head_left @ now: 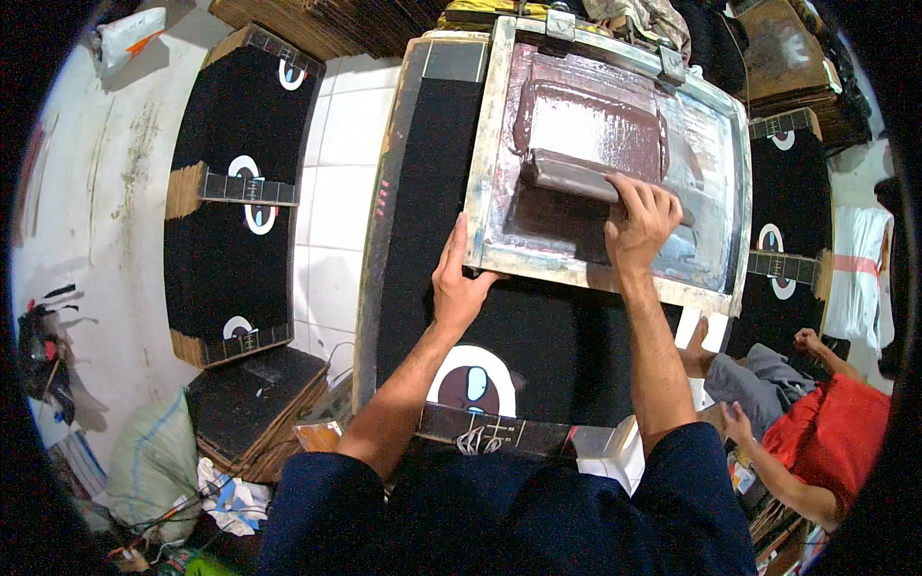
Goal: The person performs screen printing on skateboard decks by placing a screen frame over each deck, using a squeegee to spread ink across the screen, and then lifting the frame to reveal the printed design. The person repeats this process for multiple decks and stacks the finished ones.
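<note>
My right hand (645, 216) is closed on the right end of a squeegee (576, 179), which rests on the mesh (605, 130) with dark maroon ink (521, 120) spread around and beyond it. My left hand (461, 288) is at the near left corner of the screen frame (538, 268), thumb and fingers on different sides; whether it clasps the wood or only steadies it, I can't tell. I judge the step in hand to be drawing ink across the mesh, and I'd say the next move calls for even pressure along the blade and a steady frame. The frame lies over a black panel (576, 346); I can't make out whether it sits flat. I count one squeegee, one frame and two metal clamps (672, 67) at its far edge. One eye print (473, 379) shows on my panel. Farther out, I see two black panels on the left (245, 106) with four eye prints (259, 213), and two on the right (783, 187) with three, making five panels and eight prints in view. Outermost are one pale green sack (149, 470) at lower left and one person in red (831, 432) at lower right.
</note>
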Action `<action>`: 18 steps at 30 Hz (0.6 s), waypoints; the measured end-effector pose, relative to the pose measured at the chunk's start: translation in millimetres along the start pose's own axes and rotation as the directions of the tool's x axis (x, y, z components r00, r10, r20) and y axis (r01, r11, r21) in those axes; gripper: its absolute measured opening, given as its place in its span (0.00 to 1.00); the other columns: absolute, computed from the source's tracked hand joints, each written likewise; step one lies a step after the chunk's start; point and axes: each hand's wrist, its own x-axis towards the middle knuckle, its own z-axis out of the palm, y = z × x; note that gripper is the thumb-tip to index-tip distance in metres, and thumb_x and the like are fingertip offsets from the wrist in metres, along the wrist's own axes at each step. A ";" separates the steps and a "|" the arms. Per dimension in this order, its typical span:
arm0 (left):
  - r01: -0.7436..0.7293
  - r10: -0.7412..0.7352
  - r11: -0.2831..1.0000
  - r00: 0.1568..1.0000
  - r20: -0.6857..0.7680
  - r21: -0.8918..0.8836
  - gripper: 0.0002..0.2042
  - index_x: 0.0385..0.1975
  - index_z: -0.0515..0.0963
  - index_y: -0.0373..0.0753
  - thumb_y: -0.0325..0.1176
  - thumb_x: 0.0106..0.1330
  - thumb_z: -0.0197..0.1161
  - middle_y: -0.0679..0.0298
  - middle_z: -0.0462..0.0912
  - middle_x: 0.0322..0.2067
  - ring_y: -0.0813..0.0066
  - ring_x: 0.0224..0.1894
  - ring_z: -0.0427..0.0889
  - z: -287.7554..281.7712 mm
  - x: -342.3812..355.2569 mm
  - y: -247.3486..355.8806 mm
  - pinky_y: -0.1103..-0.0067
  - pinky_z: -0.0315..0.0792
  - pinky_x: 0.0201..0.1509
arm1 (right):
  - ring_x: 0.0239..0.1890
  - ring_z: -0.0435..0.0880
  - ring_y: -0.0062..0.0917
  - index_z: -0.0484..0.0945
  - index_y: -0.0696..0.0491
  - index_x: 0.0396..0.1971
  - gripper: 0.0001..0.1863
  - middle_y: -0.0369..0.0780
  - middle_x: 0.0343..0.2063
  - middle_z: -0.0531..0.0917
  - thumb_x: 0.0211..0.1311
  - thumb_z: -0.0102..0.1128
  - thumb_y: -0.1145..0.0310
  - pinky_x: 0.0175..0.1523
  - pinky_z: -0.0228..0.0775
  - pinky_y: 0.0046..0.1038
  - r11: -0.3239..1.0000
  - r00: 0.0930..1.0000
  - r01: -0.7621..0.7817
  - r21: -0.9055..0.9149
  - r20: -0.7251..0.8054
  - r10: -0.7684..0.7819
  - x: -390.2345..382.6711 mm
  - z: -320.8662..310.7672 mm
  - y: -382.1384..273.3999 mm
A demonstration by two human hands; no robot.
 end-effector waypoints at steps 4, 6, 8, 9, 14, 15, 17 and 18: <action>0.002 -0.002 0.997 1.000 -0.004 -0.083 0.51 0.77 0.59 0.37 0.23 0.49 0.80 0.47 0.74 0.68 0.59 0.67 0.77 -16.4 12.3 32.5 0.70 0.72 0.69 | 0.51 0.80 0.29 0.89 0.39 0.46 0.23 0.26 0.47 0.88 0.45 0.61 0.61 0.67 0.57 0.41 1.000 0.965 0.011 0.021 -0.261 -0.005 -24.0 -33.8 -26.6; -0.019 0.012 0.982 0.999 -0.038 -0.189 0.48 0.76 0.59 0.36 0.19 0.51 0.73 0.48 0.75 0.67 0.64 0.66 0.77 -34.2 22.2 60.7 0.73 0.71 0.69 | 0.51 0.81 0.29 0.88 0.43 0.46 0.28 0.30 0.46 0.90 0.39 0.57 0.74 0.64 0.60 0.37 0.999 0.948 0.020 0.042 -0.318 -0.006 -26.3 -59.2 -41.6; -0.200 0.172 0.964 0.972 -0.159 -0.177 0.49 0.77 0.57 0.36 0.18 0.51 0.73 0.48 0.78 0.64 0.65 0.62 0.81 -53.9 40.4 99.8 0.73 0.73 0.67 | 0.47 0.83 0.31 0.88 0.43 0.46 0.23 0.33 0.45 0.90 0.46 0.61 0.73 0.61 0.62 0.36 0.993 0.894 0.120 -0.016 -0.433 -0.115 8.5 -87.5 -44.9; -0.198 0.161 0.946 0.974 -0.157 -0.258 0.49 0.78 0.54 0.36 0.17 0.53 0.72 0.49 0.80 0.62 0.65 0.59 0.82 -63.3 55.4 118.3 0.72 0.74 0.65 | 0.46 0.84 0.31 0.88 0.43 0.46 0.16 0.35 0.44 0.90 0.56 0.64 0.69 0.60 0.63 0.37 0.991 0.866 0.128 -0.046 -0.481 -0.134 34.1 -100.5 -45.3; -0.252 0.206 0.811 0.968 -0.144 -0.527 0.55 0.77 0.52 0.33 0.33 0.53 0.84 0.41 0.76 0.62 0.59 0.53 0.85 -119.7 124.7 166.4 0.69 0.84 0.54 | 0.47 0.82 0.40 0.85 0.44 0.47 0.20 0.36 0.40 0.87 0.50 0.68 0.69 0.53 0.67 0.45 0.943 0.744 0.286 -0.172 -0.581 -0.331 170.6 -176.5 -48.9; -0.287 0.226 0.815 0.957 -0.180 -0.504 0.53 0.76 0.54 0.33 0.33 0.53 0.84 0.41 0.76 0.62 0.59 0.55 0.83 -131.0 124.5 156.3 0.68 0.83 0.55 | 0.47 0.82 0.41 0.85 0.44 0.46 0.19 0.37 0.40 0.87 0.51 0.68 0.69 0.53 0.67 0.46 0.968 0.805 0.150 -0.202 -0.544 -0.238 190.3 -186.0 -54.4; -0.271 0.185 0.852 0.957 -0.225 -0.449 0.50 0.75 0.58 0.32 0.34 0.54 0.84 0.41 0.75 0.63 0.57 0.58 0.81 -152.8 121.0 107.0 0.64 0.80 0.59 | 0.41 0.83 0.44 0.85 0.49 0.40 0.15 0.43 0.34 0.86 0.49 0.74 0.68 0.48 0.73 0.41 0.952 0.748 0.194 -0.237 -0.592 -0.300 218.0 -205.4 -63.3; -0.297 0.197 0.854 0.945 -0.262 -0.428 0.48 0.74 0.60 0.32 0.35 0.54 0.83 0.41 0.75 0.63 0.56 0.59 0.81 -163.8 112.3 66.5 0.62 0.79 0.61 | 0.41 0.83 0.43 0.86 0.48 0.41 0.15 0.43 0.35 0.87 0.51 0.75 0.67 0.47 0.74 0.41 0.966 0.775 0.112 -0.231 -0.588 -0.231 223.8 -210.0 -67.5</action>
